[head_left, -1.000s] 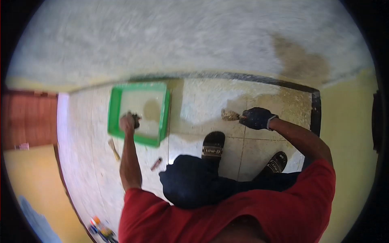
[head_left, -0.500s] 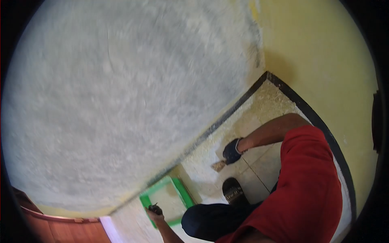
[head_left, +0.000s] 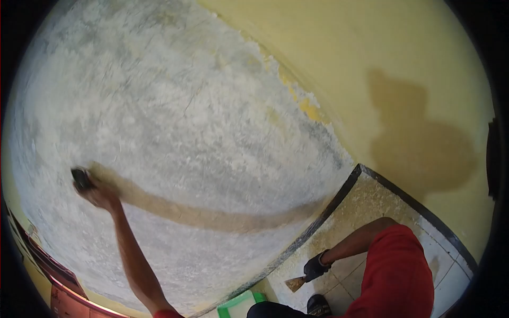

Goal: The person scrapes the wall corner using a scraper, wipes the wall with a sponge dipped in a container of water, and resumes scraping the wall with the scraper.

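My left hand [head_left: 99, 195] is raised to the patchy grey-white wall [head_left: 196, 127], closed around a small black object [head_left: 81, 179] whose kind I cannot make out. Whether that object touches the surface is not clear. Low over the tiled floor, my right hand [head_left: 316, 266] wears a dark glove and grips a scraper [head_left: 295, 284]. The scraper's flat, wide blade points left and is smeared with pale residue. Its handle is mostly hidden inside the glove.
A green-rimmed tray [head_left: 225, 309] lies at the wall's foot, partly cut off. A yellow wall [head_left: 424, 58] meets the patchy one in a corner. Dark skirting [head_left: 339, 196] edges the floor [head_left: 352, 273], which carries pale dust. Reddish-brown furniture [head_left: 69, 302] stands lower left.
My left hand has risen from the green tray up and left to the wall. The view has tilted upward. My right hand still holds the scraper low down.
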`<state>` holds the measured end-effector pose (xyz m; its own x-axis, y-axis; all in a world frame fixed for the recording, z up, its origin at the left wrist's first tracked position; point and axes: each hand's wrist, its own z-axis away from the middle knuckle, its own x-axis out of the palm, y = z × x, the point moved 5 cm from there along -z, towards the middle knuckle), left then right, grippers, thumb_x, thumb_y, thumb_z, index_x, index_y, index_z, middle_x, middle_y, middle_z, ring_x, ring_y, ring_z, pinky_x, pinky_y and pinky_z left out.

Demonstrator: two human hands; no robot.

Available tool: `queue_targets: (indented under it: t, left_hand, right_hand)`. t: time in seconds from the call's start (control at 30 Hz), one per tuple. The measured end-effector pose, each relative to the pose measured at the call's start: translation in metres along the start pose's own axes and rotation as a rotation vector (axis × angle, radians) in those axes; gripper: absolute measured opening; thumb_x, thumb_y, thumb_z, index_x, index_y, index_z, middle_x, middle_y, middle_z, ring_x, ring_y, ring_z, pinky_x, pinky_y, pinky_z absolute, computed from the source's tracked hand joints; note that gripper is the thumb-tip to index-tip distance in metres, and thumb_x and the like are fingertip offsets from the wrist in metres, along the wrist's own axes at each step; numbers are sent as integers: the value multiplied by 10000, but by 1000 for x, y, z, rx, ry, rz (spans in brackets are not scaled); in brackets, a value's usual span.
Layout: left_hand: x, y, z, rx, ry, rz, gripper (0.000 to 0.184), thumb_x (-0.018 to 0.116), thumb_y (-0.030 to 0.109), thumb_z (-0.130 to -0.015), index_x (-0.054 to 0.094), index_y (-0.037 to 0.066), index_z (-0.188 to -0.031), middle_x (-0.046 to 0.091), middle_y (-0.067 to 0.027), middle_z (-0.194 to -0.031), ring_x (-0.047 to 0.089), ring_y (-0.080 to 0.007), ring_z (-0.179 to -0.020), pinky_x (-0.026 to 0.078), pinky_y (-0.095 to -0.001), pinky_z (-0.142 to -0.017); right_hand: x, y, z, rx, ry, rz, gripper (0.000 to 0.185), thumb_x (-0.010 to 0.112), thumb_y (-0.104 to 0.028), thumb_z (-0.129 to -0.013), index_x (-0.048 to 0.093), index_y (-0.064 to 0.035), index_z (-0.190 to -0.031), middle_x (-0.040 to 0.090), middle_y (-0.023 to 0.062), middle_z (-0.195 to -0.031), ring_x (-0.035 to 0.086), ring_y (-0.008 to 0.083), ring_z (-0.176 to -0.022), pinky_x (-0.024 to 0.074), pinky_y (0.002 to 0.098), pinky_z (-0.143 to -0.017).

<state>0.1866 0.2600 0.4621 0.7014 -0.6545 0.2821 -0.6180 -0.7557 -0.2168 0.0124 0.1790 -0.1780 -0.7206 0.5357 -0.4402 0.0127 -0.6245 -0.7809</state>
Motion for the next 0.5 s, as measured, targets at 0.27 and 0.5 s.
queue_targets:
  t: [0.27,0.5]
  left_hand:
    - [170,168,-130,-74,-71,23,552,530,488,-838,529,-13,-1072,583,-219,-1002,604,-369,-879,481,-462,-764]
    - [165,384,151,691,-293,549,442,361,104,-886,331,-79,-1287,279,-284,-1379,256,-318,-1326,167,-449,-1105]
  right_hand:
    - [-23,24,28,-1,18,-142,422,506,-442,-828,507,-94,-590,456,51,-501,440,182,-395,334,351,-358]
    - [-30,43,21,27,111,-150,394,520,-411,-822,535,-100,-581,480,54,-488,467,192,-386,352,348,-353]
